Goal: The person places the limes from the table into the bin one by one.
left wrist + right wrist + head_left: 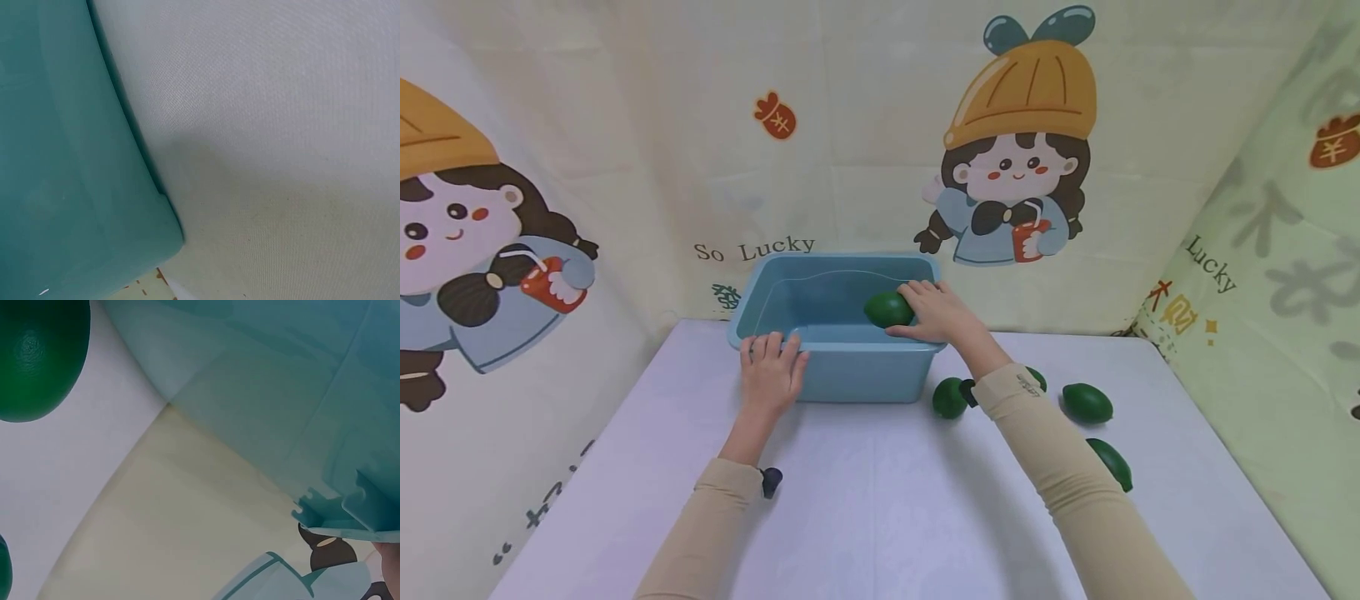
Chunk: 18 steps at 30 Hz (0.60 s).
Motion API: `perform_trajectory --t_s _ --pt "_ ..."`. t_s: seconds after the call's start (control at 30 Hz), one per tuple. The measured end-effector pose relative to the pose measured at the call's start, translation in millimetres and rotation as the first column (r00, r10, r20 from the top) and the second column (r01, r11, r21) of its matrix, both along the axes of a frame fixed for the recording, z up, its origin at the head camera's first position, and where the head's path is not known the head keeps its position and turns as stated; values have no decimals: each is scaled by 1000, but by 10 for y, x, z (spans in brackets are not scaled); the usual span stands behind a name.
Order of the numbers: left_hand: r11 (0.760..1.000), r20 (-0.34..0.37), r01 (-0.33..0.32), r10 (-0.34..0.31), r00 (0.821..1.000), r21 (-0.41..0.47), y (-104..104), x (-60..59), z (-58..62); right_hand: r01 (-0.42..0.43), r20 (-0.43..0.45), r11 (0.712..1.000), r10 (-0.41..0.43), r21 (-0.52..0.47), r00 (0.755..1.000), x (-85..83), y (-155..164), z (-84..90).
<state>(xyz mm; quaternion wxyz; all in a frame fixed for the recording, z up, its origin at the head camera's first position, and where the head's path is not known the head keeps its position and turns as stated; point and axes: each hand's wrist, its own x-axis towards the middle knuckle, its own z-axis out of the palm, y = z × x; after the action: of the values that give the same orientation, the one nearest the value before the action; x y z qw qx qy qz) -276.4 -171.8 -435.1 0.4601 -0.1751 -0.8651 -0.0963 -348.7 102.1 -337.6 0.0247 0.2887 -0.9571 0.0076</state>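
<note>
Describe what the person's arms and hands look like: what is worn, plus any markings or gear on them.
Both arms wear long, close-fitting beige sleeves, the left sleeve and the right sleeve, ending at the wrists. The left hand and right hand are bare: no gloves, no rings visible. A small dark device sits under the left wrist, another under the right. Small dark lettering marks the right cuff; it is too small to read.

Your right hand [936,312] grips a smooth, dark green oval fruit [888,309] just inside the right side of the pale blue rectangular plastic tub [850,379], level with its rim. The tub stands upright at the far middle of the white table, open side up. Your left hand [769,375] rests on its near left rim, fingers laid over the edge.
</note>
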Motion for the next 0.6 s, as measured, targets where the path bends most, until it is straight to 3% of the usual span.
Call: perform_trajectory --t_s 0.4,0.6 --pt "1000 -5 1 -1 1000 -4 7 -10 18 2 15 1000 -2 -29 1000 -57 -23 -39" --pt "1000 -6 -4 4 1000 4 2 -18 15 -15 14 996 16 -94 1000 -69 -29 -43"
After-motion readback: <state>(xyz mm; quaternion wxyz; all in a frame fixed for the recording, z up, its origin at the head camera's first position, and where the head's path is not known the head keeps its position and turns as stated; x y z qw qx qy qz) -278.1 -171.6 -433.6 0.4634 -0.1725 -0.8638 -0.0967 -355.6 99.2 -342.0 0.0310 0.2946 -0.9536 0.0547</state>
